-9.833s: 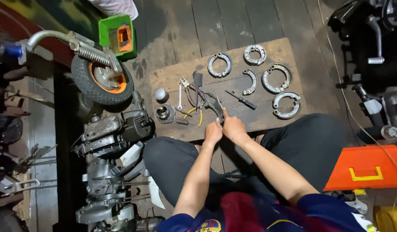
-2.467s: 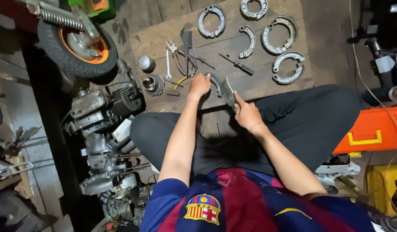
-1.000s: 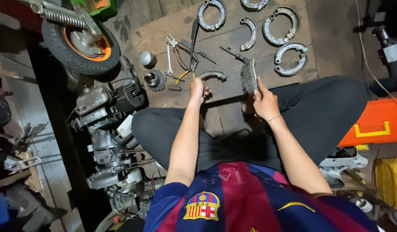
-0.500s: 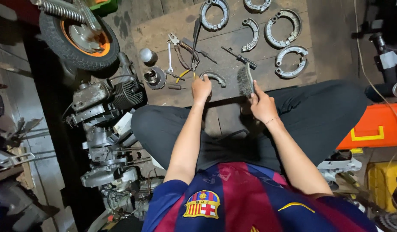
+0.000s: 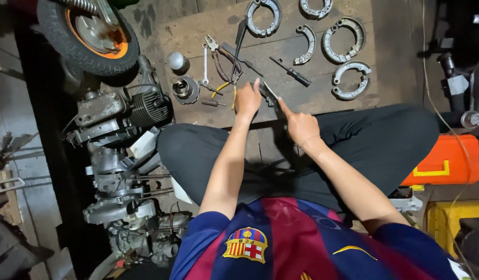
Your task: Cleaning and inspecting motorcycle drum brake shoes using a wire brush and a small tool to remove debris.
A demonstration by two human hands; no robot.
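The brake shoe [image 5: 268,94] lies on the wooden board [image 5: 322,98], pinched by the left hand [image 5: 247,99]; the right hand [image 5: 300,126] grips a brush, its fingers closed. Steadying it firmly should help.

On the wooden board [image 5: 322,98], brake shoes [image 5: 348,80] lie toward its far right corner, pliers [image 5: 219,57], a wrench [image 5: 205,62] and a screwdriver [image 5: 291,72] nearer the middle, a metal cylinder [image 5: 185,89] at its left edge, beside an engine [image 5: 120,111] and a wheel [image 5: 89,33].
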